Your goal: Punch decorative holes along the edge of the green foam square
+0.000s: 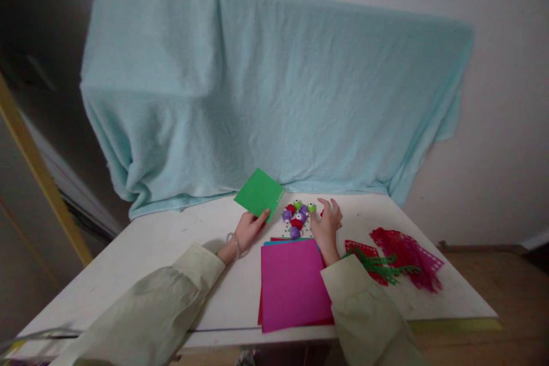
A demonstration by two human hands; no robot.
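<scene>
Fingers of my left hand (pixel 247 230) are pinched on the lower corner of a green paper square (pixel 259 193), holding it lifted and tilted above the white table (pixel 180 251), its far edge showing a punched border. My right hand (pixel 326 224) is spread loose, grasping nothing, with the fingertips (pixel 316 214) resting at the edge of a little heap of paper punches (pixel 297 214) in purple, red and green; whether they actually touch the nearest green one I cannot tell. Just in front of that heap, between my two sleeves, lies a stack of coloured sheets (pixel 294 283) with a magenta one on top, its near edge reaching the table's front edge. Off to my right sit red and green cut paper strips (pixel 394 260), apart from the hand. A pale blue cloth (pixel 274 97) hangs behind everything. My worry is the green square: it is held by one corner only, so it may sag or crease if I squeeze harder. The punches are small and look apt to roll; a careless sweep of the right hand could scatter them. I also judge that my right sleeve, lying over the stack, could drag the top sheet off the table.
</scene>
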